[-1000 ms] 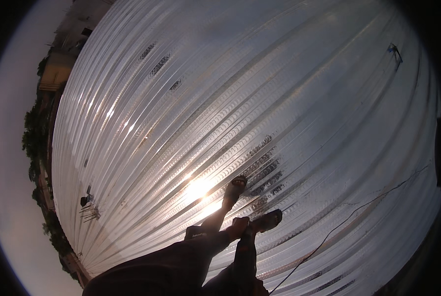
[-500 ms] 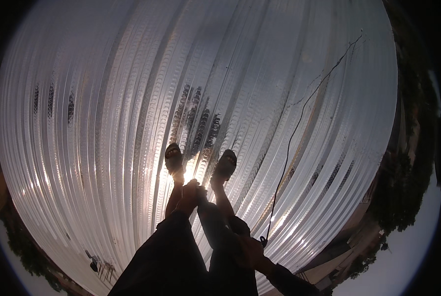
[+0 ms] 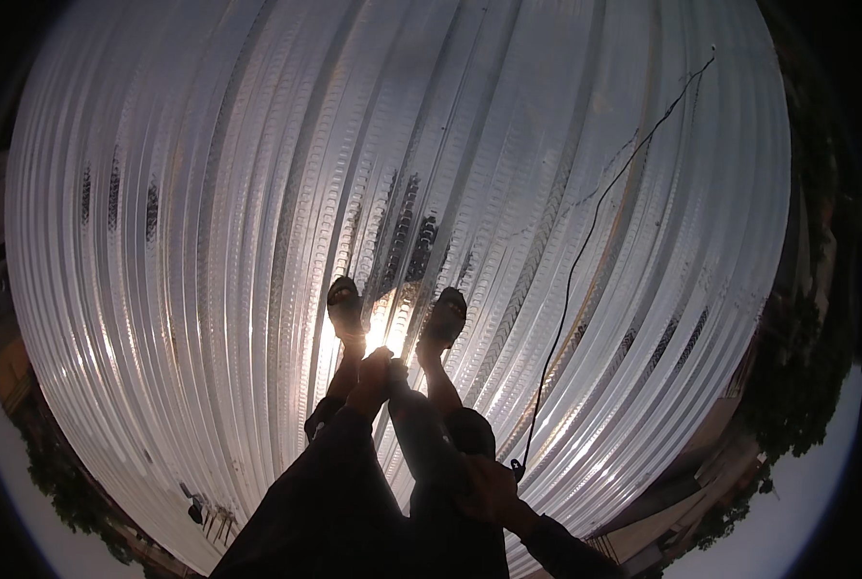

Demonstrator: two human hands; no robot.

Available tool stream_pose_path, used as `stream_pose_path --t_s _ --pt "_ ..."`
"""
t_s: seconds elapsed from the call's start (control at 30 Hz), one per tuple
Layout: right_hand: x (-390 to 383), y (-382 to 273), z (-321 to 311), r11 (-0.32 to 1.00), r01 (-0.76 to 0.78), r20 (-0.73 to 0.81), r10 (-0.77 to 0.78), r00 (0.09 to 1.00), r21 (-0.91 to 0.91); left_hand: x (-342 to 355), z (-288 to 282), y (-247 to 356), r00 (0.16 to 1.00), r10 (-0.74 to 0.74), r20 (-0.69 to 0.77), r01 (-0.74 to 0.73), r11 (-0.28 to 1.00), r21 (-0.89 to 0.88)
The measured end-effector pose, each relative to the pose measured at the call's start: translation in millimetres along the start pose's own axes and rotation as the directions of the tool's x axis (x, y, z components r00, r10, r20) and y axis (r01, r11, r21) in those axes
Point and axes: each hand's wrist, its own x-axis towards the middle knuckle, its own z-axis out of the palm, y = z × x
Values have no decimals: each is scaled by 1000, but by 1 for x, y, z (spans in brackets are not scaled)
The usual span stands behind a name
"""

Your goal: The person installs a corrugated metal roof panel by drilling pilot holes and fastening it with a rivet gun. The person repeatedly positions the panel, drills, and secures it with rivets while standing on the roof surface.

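Note:
Two hands work low in the middle, nearly in silhouette against the glare. My left hand (image 3: 370, 378) is closed beside the far, tapered tip of a long dark corded tool (image 3: 419, 427); anything inside the fingers is hidden. My right hand (image 3: 492, 490) is wrapped round the near end of that tool, though shadow hides most of its fingers. A thin black cord (image 3: 568, 304) ends in a small dark piece beside this hand. Below everything lies the ribbed, silvery metal sheet (image 3: 238, 241).
My feet in dark open-toed footwear, the left foot (image 3: 344, 299) and the right foot (image 3: 447, 317), stand on the ribs. The cord runs to the far right. A small dark object (image 3: 195, 511) lies at the lower left. Trees (image 3: 788, 405) and ground show beyond the sheet's edge.
The view has shifted slightly, so the sheet and cord appear a little farther right. Both hands keep almost the same place and grip.

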Motion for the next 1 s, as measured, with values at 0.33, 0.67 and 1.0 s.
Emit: stream_pose_path --t_s 0.33,0.67,1.0 --pt "8 19 -11 998 22 68 -18 998 -61 23 19 38 980 -186 65 135 875 464" --pt "73 -63 17 990 7 74 4 997 -144 58 -92 78 994 -1 105 -19 982 186" --pt "76 -64 -12 935 325 10 -327 945 -141 21 -92 57 945 -195 -262 248 950 188"
